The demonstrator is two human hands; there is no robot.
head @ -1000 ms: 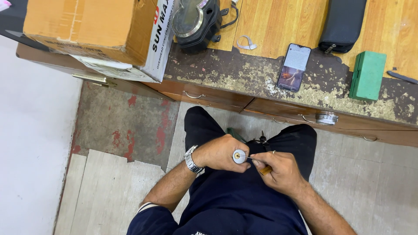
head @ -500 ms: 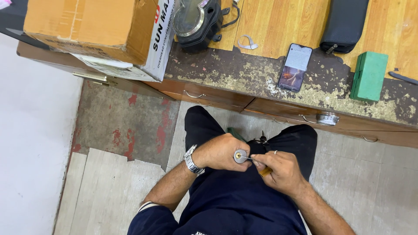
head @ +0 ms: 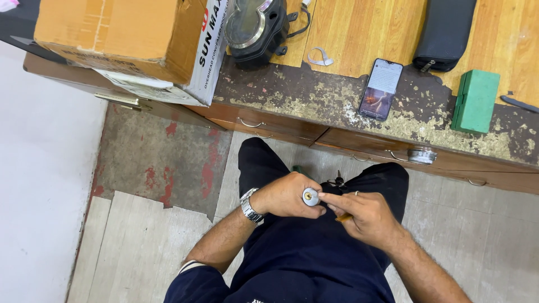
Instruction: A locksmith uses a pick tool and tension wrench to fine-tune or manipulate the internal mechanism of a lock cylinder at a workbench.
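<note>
A seated person's left hand (head: 286, 195) closes around a small round metal lock (head: 310, 197) held over the lap, its end face turned up toward the camera. The right hand (head: 362, 216), fingers curled around a thin tool (head: 343, 217), touches the lock with its forefinger. A phone (head: 380, 90) and green box (head: 476, 101) lie on the worn surface (head: 314, 95) ahead.

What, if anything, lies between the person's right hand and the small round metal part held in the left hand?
Nothing visible. The right hand points its fingertips straight at the round metal part, which the left hand grips over the lap; they are touching or nearly so.
</note>
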